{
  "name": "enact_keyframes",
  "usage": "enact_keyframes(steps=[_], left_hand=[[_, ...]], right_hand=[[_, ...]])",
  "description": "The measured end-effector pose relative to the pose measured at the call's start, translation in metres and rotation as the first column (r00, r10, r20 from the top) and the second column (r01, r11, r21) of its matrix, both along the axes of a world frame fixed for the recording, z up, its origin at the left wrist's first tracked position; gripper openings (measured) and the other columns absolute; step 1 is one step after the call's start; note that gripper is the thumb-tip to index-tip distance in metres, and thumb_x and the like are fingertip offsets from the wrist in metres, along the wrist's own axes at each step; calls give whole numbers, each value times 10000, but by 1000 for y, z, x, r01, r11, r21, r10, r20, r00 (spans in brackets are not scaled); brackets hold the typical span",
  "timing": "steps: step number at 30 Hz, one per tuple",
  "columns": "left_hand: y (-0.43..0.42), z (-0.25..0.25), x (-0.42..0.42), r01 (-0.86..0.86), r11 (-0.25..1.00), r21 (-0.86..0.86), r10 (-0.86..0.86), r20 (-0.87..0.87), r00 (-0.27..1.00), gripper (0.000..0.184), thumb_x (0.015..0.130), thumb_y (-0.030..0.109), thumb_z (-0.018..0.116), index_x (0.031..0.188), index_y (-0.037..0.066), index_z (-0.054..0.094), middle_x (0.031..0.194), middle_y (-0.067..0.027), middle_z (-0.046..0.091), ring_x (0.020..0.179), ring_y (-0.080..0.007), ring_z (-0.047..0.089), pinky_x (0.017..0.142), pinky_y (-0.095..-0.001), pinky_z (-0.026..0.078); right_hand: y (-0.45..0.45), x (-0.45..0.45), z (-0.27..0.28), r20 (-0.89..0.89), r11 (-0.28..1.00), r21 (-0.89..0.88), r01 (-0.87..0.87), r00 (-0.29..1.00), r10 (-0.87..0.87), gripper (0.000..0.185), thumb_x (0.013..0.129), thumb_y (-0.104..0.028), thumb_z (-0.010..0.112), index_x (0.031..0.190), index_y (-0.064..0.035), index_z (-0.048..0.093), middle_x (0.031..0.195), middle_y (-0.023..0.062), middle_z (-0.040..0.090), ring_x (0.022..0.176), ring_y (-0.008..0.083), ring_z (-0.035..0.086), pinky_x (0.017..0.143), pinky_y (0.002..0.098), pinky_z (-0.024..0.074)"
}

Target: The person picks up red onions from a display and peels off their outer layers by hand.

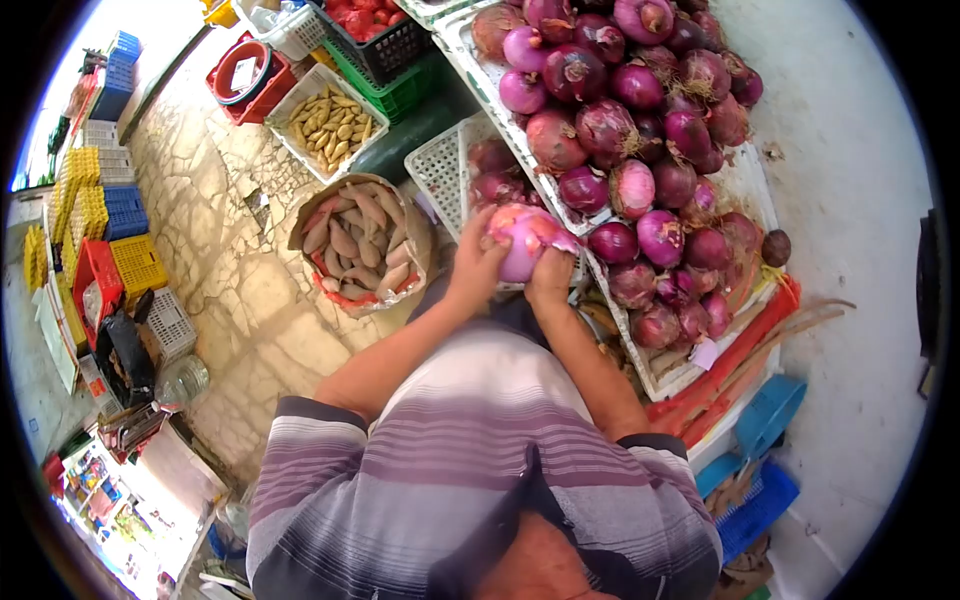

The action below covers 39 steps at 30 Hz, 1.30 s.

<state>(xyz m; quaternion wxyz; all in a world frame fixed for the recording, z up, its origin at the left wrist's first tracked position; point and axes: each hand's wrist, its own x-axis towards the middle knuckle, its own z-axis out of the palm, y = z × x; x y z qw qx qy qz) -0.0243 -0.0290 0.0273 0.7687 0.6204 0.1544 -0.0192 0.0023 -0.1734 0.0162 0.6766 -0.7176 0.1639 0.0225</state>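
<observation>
And there's the onion (522, 243) just off the tray's (664, 382) left edge, left fingers (488, 243) and right fingers (549, 272) closed round it, seemingly part-skinned with patches left, the piled onions (605, 127) untouched by either hand!

Underside of the purple onion (522, 250) can't be made out, since it's covered by the left hand (476, 264) and right hand (549, 279). Some onions in the small white crate (432, 170) behind are blocked too. The big onion pile (640, 130) gets chopped off by the top edge, same with the red produce (358, 18). Legs are mostly hidden under the striped shirt (470, 420). Whatever that dark thing (927, 300) on the far right is, it's half swallowed by the black rim and can't be identified. Colourful print (112, 505), bottom left: too small to be read, tbh.
</observation>
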Motion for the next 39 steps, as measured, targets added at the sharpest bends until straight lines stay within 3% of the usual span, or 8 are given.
enact_keyframes(steps=[7,10,13,19,23,29,34,39], left_hand=[[16,22,5,31,937,-348,-27,18,999,586,966,162,533,1496,-44,394,1413,-178,544,1257,-247,559,1083,-368,448],[20,5,5,22,867,-498,-13,20,1000,544,955,173,476,1453,-41,433,1397,-180,559,1278,-274,553,1107,-414,439],[18,19,6,-66,709,-702,-1,-94,996,514,941,195,457,1410,-15,482,1378,-174,575,1276,-295,560,1117,-436,434],[23,-1,0,-151,692,-705,-46,-252,967,472,944,322,485,1347,86,557,1328,-129,621,1222,-295,602,1056,-457,489],[28,12,2,-421,535,-732,-29,-514,857,425,935,385,511,1313,198,560,1282,-82,646,1180,-302,626,983,-503,529],[35,20,-1,-301,549,-780,-101,-419,902,411,914,386,552,1300,244,553,1289,-74,642,1164,-320,636,950,-551,540],[38,13,8,6,674,-738,-124,-105,987,532,909,205,535,1387,-24,489,1367,-163,585,1273,-280,560,1138,-415,415],[40,12,14,225,841,-493,-272,-25,962,630,873,145,681,1452,31,459,1396,-161,548,1260,-266,561,1103,-391,439]], right_hand=[[-5,-4,-16,43,999,-10,37,998,-36,155,1013,-188,577,1089,-66,635,1039,39,649,900,167,636,833,362,545],[12,0,39,-388,890,358,283,912,-134,194,991,-95,602,1181,-66,626,1058,28,655,929,148,633,820,321,537],[14,-6,29,-334,804,509,307,932,-144,248,987,-80,594,1234,-75,611,1076,23,654,954,151,638,794,337,550],[5,-14,1,-465,753,543,372,880,-100,258,995,-80,568,1251,-117,572,1137,65,634,943,256,653,762,496,598],[-7,-22,-12,-693,603,551,577,719,-55,362,982,-92,556,1343,-89,527,1224,122,624,1090,306,648,880,464,582],[-33,-17,-30,-626,535,732,422,726,284,489,1037,-387,528,1384,-42,508,1239,176,651,1068,346,681,910,530,564],[-18,-25,28,-430,727,679,98,857,285,531,1029,-372,553,1467,-107,412,1259,133,607,992,277,670,792,472,578],[-5,-10,66,-182,742,654,-147,922,343,492,979,-241,619,1428,-84,491,1294,112,604,1121,228,638,926,392,562]])
